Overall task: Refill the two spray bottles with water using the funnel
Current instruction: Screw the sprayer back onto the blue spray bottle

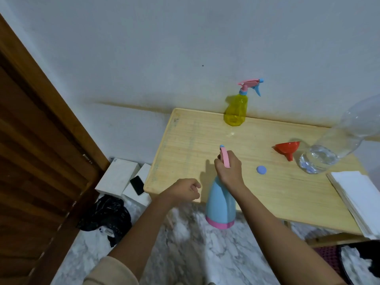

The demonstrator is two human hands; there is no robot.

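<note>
A light blue spray bottle with a pink base hangs in the air over the table's near left edge. My right hand is shut on its pink spray head. My left hand hovers just left of the bottle with fingers curled and holds nothing. A yellow spray bottle with a pink and blue head stands at the back of the wooden table. The red funnel lies on its side at the right. Beside it stands a large clear water bottle with a little water. A small blue cap lies on the table.
A stack of white paper towels sits at the table's right edge. On the floor left of the table are white boxes with a phone on them and a black bag. A wooden door stands at the left.
</note>
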